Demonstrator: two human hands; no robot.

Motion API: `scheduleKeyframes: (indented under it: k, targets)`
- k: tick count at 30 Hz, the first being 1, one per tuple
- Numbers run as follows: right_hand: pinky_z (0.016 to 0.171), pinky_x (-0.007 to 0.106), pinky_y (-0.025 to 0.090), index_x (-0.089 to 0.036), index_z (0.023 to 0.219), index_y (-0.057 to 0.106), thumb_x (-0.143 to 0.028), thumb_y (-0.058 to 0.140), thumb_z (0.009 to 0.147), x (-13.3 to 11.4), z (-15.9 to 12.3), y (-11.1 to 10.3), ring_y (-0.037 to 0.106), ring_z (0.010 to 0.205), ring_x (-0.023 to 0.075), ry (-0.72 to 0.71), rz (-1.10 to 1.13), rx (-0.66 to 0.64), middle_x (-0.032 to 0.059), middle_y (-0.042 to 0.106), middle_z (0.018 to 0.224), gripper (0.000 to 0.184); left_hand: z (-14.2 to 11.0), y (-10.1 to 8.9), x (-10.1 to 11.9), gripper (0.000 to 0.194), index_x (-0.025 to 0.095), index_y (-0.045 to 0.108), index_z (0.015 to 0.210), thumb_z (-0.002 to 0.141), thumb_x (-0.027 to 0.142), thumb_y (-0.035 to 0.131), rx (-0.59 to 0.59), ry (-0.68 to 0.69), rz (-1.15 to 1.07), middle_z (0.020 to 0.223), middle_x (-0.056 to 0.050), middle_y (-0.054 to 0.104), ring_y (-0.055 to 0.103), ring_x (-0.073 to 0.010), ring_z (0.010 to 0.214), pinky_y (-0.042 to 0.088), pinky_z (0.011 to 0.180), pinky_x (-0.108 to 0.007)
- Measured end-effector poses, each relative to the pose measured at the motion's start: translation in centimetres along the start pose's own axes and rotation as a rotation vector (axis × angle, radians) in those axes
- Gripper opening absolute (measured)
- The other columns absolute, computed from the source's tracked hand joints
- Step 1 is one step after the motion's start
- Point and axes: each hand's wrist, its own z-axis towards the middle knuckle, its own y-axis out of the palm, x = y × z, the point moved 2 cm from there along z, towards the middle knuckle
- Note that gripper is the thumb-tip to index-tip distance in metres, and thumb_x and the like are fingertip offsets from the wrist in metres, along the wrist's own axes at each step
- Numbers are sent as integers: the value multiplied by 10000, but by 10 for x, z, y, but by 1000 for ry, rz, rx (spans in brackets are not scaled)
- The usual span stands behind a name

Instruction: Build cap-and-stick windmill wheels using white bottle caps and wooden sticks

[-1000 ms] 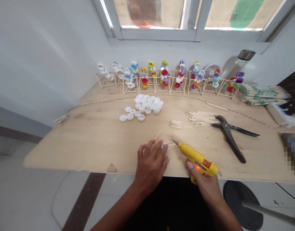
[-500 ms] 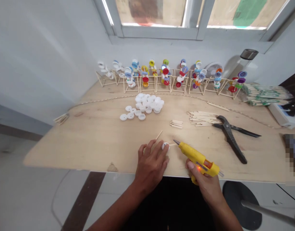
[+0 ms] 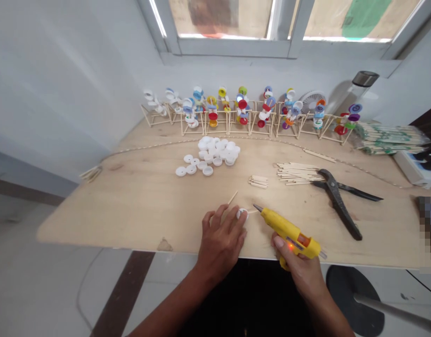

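Note:
My left hand (image 3: 220, 236) rests palm down near the table's front edge, its fingertips holding a white bottle cap (image 3: 242, 213) against the wood. A thin wooden stick (image 3: 252, 211) runs out from the cap's right side. Another wooden stick (image 3: 233, 197) pokes out beyond the fingers; its near end is hidden. In my right hand (image 3: 300, 264) is a yellow glue gun (image 3: 286, 227), with its small light glowing orange. The nozzle points up and left, close to the stick beside the cap, and I cannot tell whether they touch.
White caps (image 3: 219, 152) lie heaped behind my left hand. Short sticks (image 3: 258, 181), longer sticks (image 3: 294, 173) and black pliers (image 3: 337, 201) lie to the right. Stick frames with coloured caps (image 3: 241, 117) line the wall. A cord (image 3: 155, 146) crosses the table; a bottle (image 3: 356, 93) stands behind.

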Motion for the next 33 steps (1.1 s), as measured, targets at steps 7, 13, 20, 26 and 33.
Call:
scheduleKeyframes:
  k: [7, 13, 20, 26, 33]
  targets:
    - [618, 289, 515, -154, 805, 684, -485, 695, 676, 3, -1, 0, 627, 680, 203, 3, 38, 17, 53, 679, 729, 355, -3, -7, -3, 376, 170, 545, 1222, 852, 192, 488, -13, -37, -129, 1235, -107, 599, 458, -290, 1180, 327, 958, -463]
    - [617, 279, 514, -157, 786, 694, -500, 711, 646, 2, -2, 2, 625, 662, 192, 5, 79, 48, 38, 672, 702, 371, 16, -18, -44, 277, 181, 630, 1044, 858, 122, 433, 49, -18, -229, 1030, -85, 669, 561, -228, 1026, 427, 886, -398]
    - [567, 280, 500, -151, 752, 685, -521, 692, 657, 1, -2, 1, 590, 604, 180, -23, 42, 44, 27, 627, 629, 382, 55, -5, -70, 275, 177, 617, 1026, 912, 134, 371, -143, 382, -18, 983, -90, 652, 576, -190, 880, 463, 753, -331]
    - [553, 258, 492, -148, 789, 689, -485, 708, 658, 7, 0, -1, 598, 627, 176, 3, 53, 17, 30, 645, 669, 363, 64, -3, -75, 240, 156, 596, 972, 921, 150, 362, -221, 607, 145, 916, -99, 625, 547, -183, 796, 440, 668, -304]
    - [525, 259, 486, -145, 760, 680, -477, 708, 665, 2, -1, 0, 578, 568, 158, -2, 63, 24, 19, 634, 632, 346, 58, -2, -76, 218, 144, 566, 804, 912, 164, 377, -189, 455, 177, 908, -112, 609, 535, -213, 851, 416, 695, -332]
